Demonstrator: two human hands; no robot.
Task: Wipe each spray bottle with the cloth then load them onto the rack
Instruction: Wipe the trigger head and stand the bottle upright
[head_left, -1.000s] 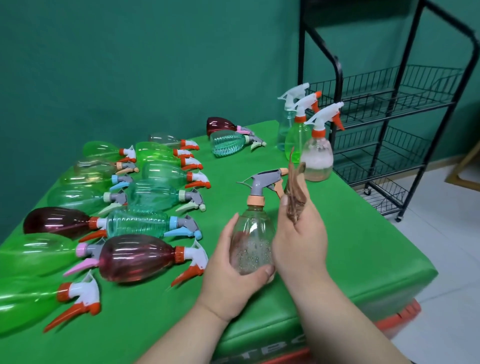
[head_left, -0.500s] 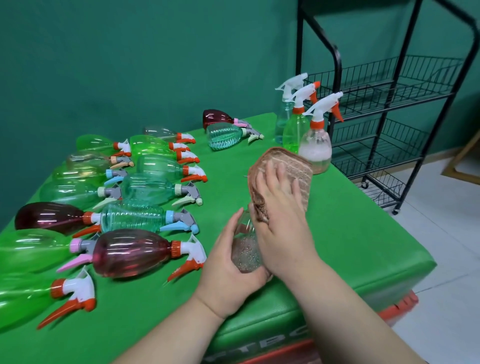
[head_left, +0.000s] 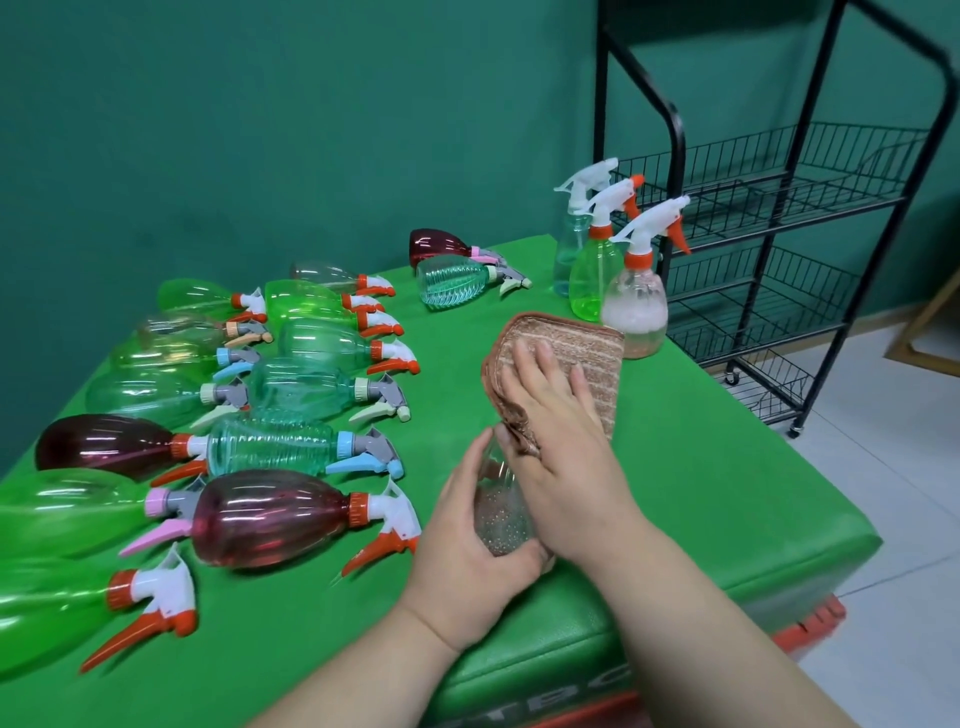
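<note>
My left hand (head_left: 470, 540) grips the lower body of a clear spray bottle (head_left: 501, 512) standing near the table's front edge. My right hand (head_left: 563, 447) presses a brown striped cloth (head_left: 571, 348) over the bottle's top; its fingers lie spread on the cloth. The cloth hides the bottle's trigger head. Several spray bottles lie on their sides at the left, among them a dark red bottle (head_left: 265, 517) and a teal ribbed bottle (head_left: 270, 449). Three bottles stand upright at the back right, the nearest a pale pink bottle (head_left: 636, 312). The black wire rack (head_left: 769, 218) stands right of the table.
The green table (head_left: 701, 499) ends just in front of my arms and at the right. Two more bottles, a dark red one (head_left: 434, 247) and a teal one (head_left: 457, 283), lie at the back. White floor tiles and a wooden frame (head_left: 930, 332) are at the right.
My right hand brought the hanging cloth down over the bottle's trigger head and now lies flat on it. My left hand kept its grip on the bottle's body.
</note>
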